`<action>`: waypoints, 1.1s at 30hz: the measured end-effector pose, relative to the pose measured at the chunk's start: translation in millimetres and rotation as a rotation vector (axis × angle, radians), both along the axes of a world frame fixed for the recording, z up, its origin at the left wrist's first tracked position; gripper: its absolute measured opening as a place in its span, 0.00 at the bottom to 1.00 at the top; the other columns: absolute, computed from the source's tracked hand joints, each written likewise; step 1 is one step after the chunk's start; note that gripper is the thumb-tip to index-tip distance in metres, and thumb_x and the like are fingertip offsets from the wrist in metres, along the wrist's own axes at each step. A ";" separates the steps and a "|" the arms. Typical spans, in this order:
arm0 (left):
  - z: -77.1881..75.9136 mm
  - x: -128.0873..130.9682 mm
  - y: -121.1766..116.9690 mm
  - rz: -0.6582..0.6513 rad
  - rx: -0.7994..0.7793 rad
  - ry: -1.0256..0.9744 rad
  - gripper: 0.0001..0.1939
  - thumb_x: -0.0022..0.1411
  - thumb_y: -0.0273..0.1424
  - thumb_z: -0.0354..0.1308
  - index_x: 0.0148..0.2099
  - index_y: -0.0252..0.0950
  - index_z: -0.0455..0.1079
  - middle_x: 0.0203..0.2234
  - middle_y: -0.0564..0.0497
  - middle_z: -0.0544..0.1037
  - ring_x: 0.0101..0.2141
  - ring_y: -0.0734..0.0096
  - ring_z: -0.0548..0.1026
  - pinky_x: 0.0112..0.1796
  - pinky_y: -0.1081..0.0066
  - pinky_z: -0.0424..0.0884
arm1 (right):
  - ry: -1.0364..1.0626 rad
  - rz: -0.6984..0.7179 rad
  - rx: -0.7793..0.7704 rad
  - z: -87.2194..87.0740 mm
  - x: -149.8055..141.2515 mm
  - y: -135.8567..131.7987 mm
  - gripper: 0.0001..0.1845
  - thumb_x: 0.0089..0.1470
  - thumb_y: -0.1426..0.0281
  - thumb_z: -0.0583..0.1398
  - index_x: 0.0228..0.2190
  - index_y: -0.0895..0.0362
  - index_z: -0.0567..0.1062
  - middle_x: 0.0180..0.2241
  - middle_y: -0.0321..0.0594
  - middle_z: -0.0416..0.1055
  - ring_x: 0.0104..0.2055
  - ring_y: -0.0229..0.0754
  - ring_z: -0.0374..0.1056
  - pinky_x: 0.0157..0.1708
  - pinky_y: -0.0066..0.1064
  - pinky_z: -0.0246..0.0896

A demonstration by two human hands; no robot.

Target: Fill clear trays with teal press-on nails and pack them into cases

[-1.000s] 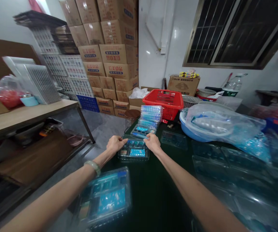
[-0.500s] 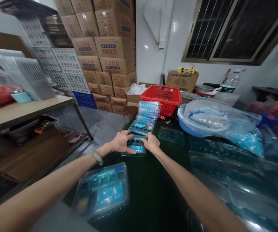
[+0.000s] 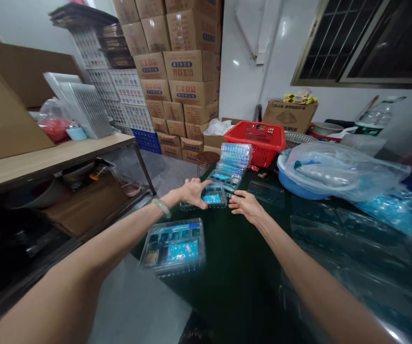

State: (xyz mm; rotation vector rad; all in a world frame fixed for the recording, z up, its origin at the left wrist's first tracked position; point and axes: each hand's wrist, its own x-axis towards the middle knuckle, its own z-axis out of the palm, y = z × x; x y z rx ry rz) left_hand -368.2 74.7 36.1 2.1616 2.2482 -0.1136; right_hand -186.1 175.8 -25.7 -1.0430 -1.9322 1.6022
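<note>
My left hand [image 3: 192, 192] lies open with spread fingers, its palm over the left end of a clear plastic blister tray [image 3: 213, 197] holding blue-printed packets. My right hand [image 3: 247, 206] is open and holds nothing, a little to the right of that tray and apart from it. A similar filled tray [image 3: 172, 247] sits nearer me on the dark green table [image 3: 234, 267], below my left forearm. Beyond the hands stands a leaning stack of clear trays [image 3: 233, 165]. My jade-coloured bangle [image 3: 161, 208] circles my left wrist.
A red plastic basket [image 3: 254, 142] and a blue basin [image 3: 292, 180] under a clear bag stand at the table's far side. Unfilled clear trays [image 3: 349, 239] cover the right. The table's left edge drops to a grey floor [image 3: 134, 296]. Stacked cartons [image 3: 180, 81] fill the back.
Both hands have let go of the tray's sides and spread apart, the right moving off it. The tray now sits further from me, and the whole view has shifted with my head.
</note>
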 end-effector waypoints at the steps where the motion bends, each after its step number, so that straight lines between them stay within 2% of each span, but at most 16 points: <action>1: 10.4 0.4 -12.6 0.008 0.015 0.002 0.48 0.39 0.48 0.56 0.60 0.37 0.42 0.43 0.40 0.62 0.43 0.49 0.61 0.42 0.53 0.55 | 0.014 0.012 0.006 3.5 5.9 -3.6 0.20 0.53 0.68 0.53 0.47 0.61 0.57 0.33 0.43 0.70 0.30 0.35 0.69 0.24 0.25 0.67; 4: 35.3 7.8 -60.8 -0.011 0.030 0.004 0.48 0.39 0.48 0.55 0.60 0.39 0.41 0.41 0.43 0.62 0.41 0.53 0.61 0.41 0.57 0.56 | 0.002 0.035 0.058 6.0 27.1 -11.8 0.18 0.52 0.68 0.54 0.44 0.60 0.60 0.34 0.43 0.70 0.30 0.37 0.70 0.22 0.25 0.66; 6: 39.5 16.7 -94.3 -0.060 0.018 0.004 0.48 0.38 0.47 0.56 0.60 0.40 0.43 0.38 0.45 0.62 0.38 0.56 0.62 0.39 0.60 0.57 | -0.051 0.025 0.116 -0.2 42.3 -11.8 0.16 0.51 0.68 0.54 0.42 0.60 0.62 0.33 0.43 0.70 0.29 0.37 0.70 0.21 0.25 0.65; 8: 32.3 25.1 -120.8 -0.078 0.021 0.002 0.47 0.38 0.45 0.57 0.60 0.41 0.44 0.37 0.46 0.62 0.37 0.57 0.62 0.39 0.60 0.56 | -0.137 -0.018 0.195 -10.4 56.4 -5.9 0.14 0.50 0.69 0.53 0.40 0.61 0.64 0.32 0.43 0.70 0.29 0.38 0.69 0.22 0.26 0.64; 11: 10.0 32.4 -141.1 -0.054 0.025 -0.012 0.46 0.38 0.42 0.57 0.60 0.40 0.45 0.39 0.44 0.62 0.39 0.55 0.61 0.40 0.59 0.56 | -0.300 -0.124 0.364 -24.4 74.3 11.1 0.13 0.49 0.71 0.54 0.38 0.62 0.66 0.34 0.46 0.68 0.34 0.41 0.67 0.30 0.31 0.63; 15: -13.2 31.8 -144.3 -0.048 0.013 -0.025 0.47 0.40 0.45 0.56 0.61 0.41 0.40 0.49 0.39 0.57 0.48 0.47 0.56 0.44 0.54 0.52 | -0.495 -0.227 0.614 -32.0 91.2 34.8 0.18 0.47 0.71 0.55 0.42 0.60 0.66 0.46 0.50 0.59 0.48 0.51 0.56 0.44 0.40 0.52; 17: -18.4 29.9 -143.0 -0.049 -0.015 -0.020 0.51 0.37 0.49 0.56 0.61 0.42 0.38 0.54 0.38 0.51 0.52 0.41 0.49 0.46 0.50 0.48 | -0.574 -0.229 0.696 -33.7 95.9 42.8 0.20 0.46 0.71 0.55 0.44 0.58 0.65 0.49 0.49 0.55 0.50 0.53 0.51 0.45 0.42 0.48; 19: -21.7 28.6 -141.1 -0.030 -0.041 -0.005 0.56 0.32 0.52 0.58 0.61 0.42 0.37 0.57 0.38 0.47 0.54 0.39 0.44 0.46 0.48 0.46 | -0.640 -0.198 0.749 -35.7 97.7 48.0 0.20 0.46 0.71 0.55 0.44 0.57 0.65 0.48 0.49 0.56 0.49 0.54 0.51 0.45 0.42 0.46; 21: -24.9 27.7 -138.5 0.004 -0.038 0.022 0.58 0.30 0.50 0.59 0.61 0.42 0.36 0.57 0.37 0.48 0.54 0.39 0.45 0.46 0.48 0.46 | -0.694 -0.156 0.790 -37.2 97.4 50.7 0.18 0.47 0.72 0.55 0.43 0.58 0.66 0.46 0.49 0.58 0.49 0.53 0.50 0.45 0.42 0.44; 25: -31.2 20.0 -129.3 0.044 0.010 0.067 0.56 0.31 0.44 0.60 0.61 0.40 0.38 0.55 0.37 0.54 0.53 0.43 0.52 0.47 0.51 0.49 | -0.768 -0.089 0.863 -34.7 94.6 51.1 0.13 0.50 0.71 0.53 0.40 0.59 0.68 0.43 0.47 0.61 0.48 0.50 0.51 0.45 0.41 0.44; 29: -30.8 4.6 -118.2 0.016 0.009 0.043 0.58 0.29 0.42 0.62 0.61 0.43 0.37 0.57 0.40 0.52 0.55 0.45 0.49 0.50 0.52 0.47 | -0.801 -0.077 0.924 -27.7 91.6 50.2 0.13 0.53 0.66 0.53 0.39 0.59 0.67 0.42 0.42 0.62 0.46 0.45 0.55 0.44 0.41 0.48; 33: -13.0 -0.6 -106.5 0.005 -0.053 -0.007 0.62 0.25 0.45 0.64 0.61 0.46 0.35 0.58 0.40 0.48 0.56 0.41 0.41 0.48 0.44 0.43 | -0.803 -0.100 0.977 -24.6 85.5 54.2 0.14 0.53 0.66 0.53 0.40 0.60 0.66 0.41 0.41 0.63 0.45 0.44 0.58 0.43 0.40 0.51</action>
